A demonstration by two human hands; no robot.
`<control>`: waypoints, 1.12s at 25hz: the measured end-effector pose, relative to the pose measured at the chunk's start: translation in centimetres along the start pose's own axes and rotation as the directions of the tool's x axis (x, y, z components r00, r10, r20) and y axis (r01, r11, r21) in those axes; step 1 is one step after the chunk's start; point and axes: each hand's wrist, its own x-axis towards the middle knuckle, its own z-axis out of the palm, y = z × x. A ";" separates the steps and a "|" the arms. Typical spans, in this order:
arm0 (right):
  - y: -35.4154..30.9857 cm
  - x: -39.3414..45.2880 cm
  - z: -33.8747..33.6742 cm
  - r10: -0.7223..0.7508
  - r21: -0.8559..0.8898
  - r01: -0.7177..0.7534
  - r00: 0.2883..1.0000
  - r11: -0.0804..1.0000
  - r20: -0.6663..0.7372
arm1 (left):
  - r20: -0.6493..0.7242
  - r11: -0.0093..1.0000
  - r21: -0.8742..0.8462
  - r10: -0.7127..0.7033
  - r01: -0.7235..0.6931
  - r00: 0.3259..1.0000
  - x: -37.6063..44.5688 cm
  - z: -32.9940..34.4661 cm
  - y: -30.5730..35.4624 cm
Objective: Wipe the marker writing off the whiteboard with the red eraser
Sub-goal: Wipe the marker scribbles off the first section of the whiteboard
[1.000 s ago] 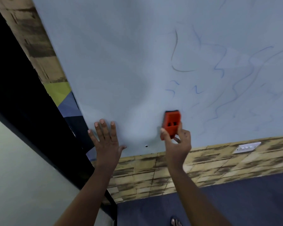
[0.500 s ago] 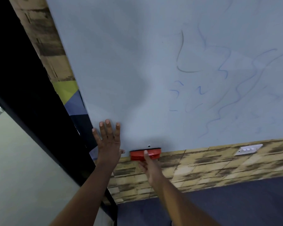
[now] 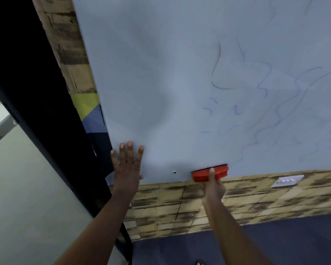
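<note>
At whiteboard (image 3: 161, 73) bottom edge: red eraser (image 3: 210, 173).

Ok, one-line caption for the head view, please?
Right hand holds the red eraser at the whiteboard's bottom edge, left hand flat on the board, blue marker lines unwiped above.

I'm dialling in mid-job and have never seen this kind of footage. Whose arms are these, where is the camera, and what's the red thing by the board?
There is no machine: the camera sits on a person's head, looking down their two bare arms. The left hand rests flat, fingers spread, on the whiteboard. The right hand has its grip on the red eraser, at the board's bottom edge. Faint marker squiggles cover the board's right side. Below is a brick-pattern wall with a white switch plate.
</note>
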 end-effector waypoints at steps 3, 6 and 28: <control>-6.1 -0.5 0.7 -0.372 -0.048 0.371 0.928 0.927 -0.017 | -0.014 0.999 -0.015 -0.029 0.028 0.999 -0.1 0.3 0.6; -8.3 -4.4 3.4 -0.704 -0.326 0.707 0.694 0.627 0.152 | -0.042 0.992 -0.023 -0.121 0.120 0.992 -0.1 -0.2 2.8; -17.1 -3.0 3.4 -0.696 -0.133 0.696 0.716 0.705 0.053 | -0.518 0.983 -0.178 -0.133 0.045 0.845 11.8 -9.1 2.8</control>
